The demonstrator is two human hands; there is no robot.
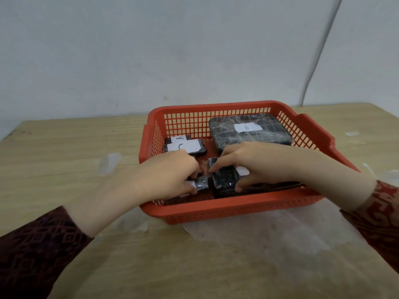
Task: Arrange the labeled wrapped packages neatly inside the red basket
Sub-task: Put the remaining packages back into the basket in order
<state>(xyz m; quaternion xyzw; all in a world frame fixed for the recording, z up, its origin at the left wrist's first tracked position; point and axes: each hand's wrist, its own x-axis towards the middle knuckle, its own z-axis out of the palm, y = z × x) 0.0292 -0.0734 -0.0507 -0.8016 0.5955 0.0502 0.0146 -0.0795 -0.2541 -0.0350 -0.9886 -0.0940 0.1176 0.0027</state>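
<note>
A red mesh basket (237, 205) stands on the wooden table. At its back right lies a large dark wrapped package (250, 134) with a white label marked A. Two small labeled packages (185, 145) lie at the back left, one overlapping the other. My left hand (170, 175) grips a small dark package (201, 183) near the front of the basket. My right hand (248, 162) grips a medium dark package (224, 180) beside it, with a white label partly hidden under the fingers. A long dark package under my right wrist is mostly hidden.
Crumpled clear plastic wrap (269, 236) lies on the table (64, 152) in front of the basket and under it. Small scraps of wrap (109, 161) lie left and right of the basket. A white cable (319, 52) runs down the wall behind.
</note>
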